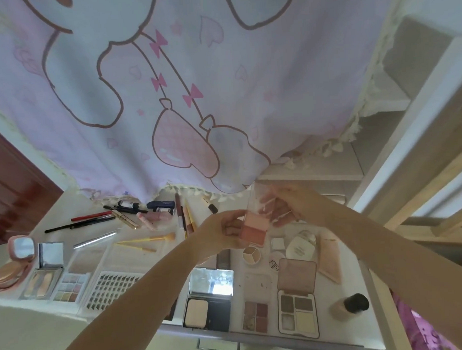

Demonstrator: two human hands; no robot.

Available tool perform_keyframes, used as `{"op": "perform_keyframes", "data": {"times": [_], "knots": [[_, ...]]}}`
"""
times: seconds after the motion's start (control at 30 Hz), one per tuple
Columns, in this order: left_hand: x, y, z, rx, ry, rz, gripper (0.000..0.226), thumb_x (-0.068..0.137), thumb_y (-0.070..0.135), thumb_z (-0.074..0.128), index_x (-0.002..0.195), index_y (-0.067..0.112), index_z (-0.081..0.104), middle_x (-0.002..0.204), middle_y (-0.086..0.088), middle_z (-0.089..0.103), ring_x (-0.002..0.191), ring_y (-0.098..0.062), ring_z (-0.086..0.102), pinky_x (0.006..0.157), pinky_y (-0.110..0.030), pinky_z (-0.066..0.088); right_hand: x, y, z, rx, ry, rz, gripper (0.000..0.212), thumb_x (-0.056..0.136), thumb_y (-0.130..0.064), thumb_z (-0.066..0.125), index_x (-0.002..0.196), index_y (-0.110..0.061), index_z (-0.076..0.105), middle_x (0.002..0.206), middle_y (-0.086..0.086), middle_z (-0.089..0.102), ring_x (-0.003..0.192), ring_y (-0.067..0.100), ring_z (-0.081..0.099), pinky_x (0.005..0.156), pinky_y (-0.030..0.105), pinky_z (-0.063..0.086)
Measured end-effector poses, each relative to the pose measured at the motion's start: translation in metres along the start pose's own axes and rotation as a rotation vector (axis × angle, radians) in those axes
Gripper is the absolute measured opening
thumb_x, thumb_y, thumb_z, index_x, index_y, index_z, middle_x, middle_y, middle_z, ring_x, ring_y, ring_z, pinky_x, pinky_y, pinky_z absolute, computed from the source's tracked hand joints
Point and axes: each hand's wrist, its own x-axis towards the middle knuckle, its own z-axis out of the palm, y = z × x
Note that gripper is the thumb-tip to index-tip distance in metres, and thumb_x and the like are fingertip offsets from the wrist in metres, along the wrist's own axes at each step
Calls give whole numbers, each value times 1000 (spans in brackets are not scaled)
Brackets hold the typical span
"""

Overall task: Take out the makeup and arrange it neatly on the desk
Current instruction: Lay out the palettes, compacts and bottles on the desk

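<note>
**Pink blush palette held up, center frame**

Pink two-tone blush palette [254, 228] sits pinched in our left hand [228, 229], while our right hand [287, 208] grips its clear lid, flipped up. Below us on the desk [159, 260]: mirror compact [209, 300], eyeshadow quad [298, 313]. Brushes and pencils [92, 215] are scattered upper left.

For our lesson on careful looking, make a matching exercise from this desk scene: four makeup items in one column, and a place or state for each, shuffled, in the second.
Items
1. two-tone blush palette
2. pink round compact
3. yellow-handled brush
4. dark-capped bottle

Places or states
A. far left of the desk, mirror lid open
B. near right corner of the desk
C. held above the desk between the left hand and the right hand
D. lying flat mid-desk, bristles pointing right

Pairs: 1-C, 2-A, 3-D, 4-B
</note>
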Motion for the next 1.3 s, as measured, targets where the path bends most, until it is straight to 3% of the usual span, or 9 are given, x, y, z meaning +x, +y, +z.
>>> {"op": "perform_keyframes", "data": {"times": [0.27,0.37,0.43,0.5,0.57,0.67,0.9,1.07,1.3], "knots": [[18,-46,-14,88,153,-141,66,72,-23,56,131,3,42,78,1,56,66,-1,58,65,-13,49,69,26,27,-340,218,137,22,95,-24,40,82,-9,50,62,5,57,29,5,52,33,12,38],[30,-60,-16,146,177,-174,61,75,-19,57,130,2,43,82,-5,57,73,-8,60,62,-9,49,86,33,33,-512,266,124,28,94,-15,38,68,-12,46,56,7,51,26,7,48,29,10,33],[41,-67,-17,331,165,-179,60,76,-6,64,131,6,44,107,-14,61,98,-23,59,81,-18,49,96,35,36,-630,268,125,34,93,-11,36,60,-14,42,58,6,48,37,14,51,28,11,31],[52,-73,-17,494,158,-198,57,77,9,68,130,11,46,119,-12,60,110,-26,55,94,-27,46,104,35,39,-819,246,144,27,92,-6,36,70,-10,51,69,8,52,57,23,59,36,17,35],[64,-77,-17,602,149,-227,51,80,21,66,127,16,48,119,-8,61,111,-25,55,95,-30,45,111,33,41,-1018,249,151,23,90,-1,37,95,-2,59,93,14,59,87,29,62,53,21,40],[82,-83,-19,823,139,-263,44,85,29,58,126,17,44,117,-6,61,107,-24,57,88,-31,46,123,35,46,-1165,250,159,27,89,1,37,106,0,58,112,16,60,104,29,57,79,28,45],[104,-95,-16,1038,94,-243,49,85,37,56,126,12,44,114,-9,59,107,-25,53,81,-30,43,140,46,53,-1277,244,233,29,87,4,42,112,1,57,117,16,59,110,29,56,87,32,46],[111,-100,-18,1183,40,-205,24,88,10,47,112,8,51,112,-10,58,107,-24,48,81,-31,42,143,56,57,-1298,221,216,25,82,-4,50,104,-1,62,108,16,64,101,30,60,73,29,45],[102,-103,-26,1014,109,-132,26,89,12,45,113,10,54,111,-8,58,108,-24,50,82,-29,42,138,69,55,-1195,267,186,25,87,-7,44,109,2,52,107,21,60,102,32,56,69,30,40]]}}
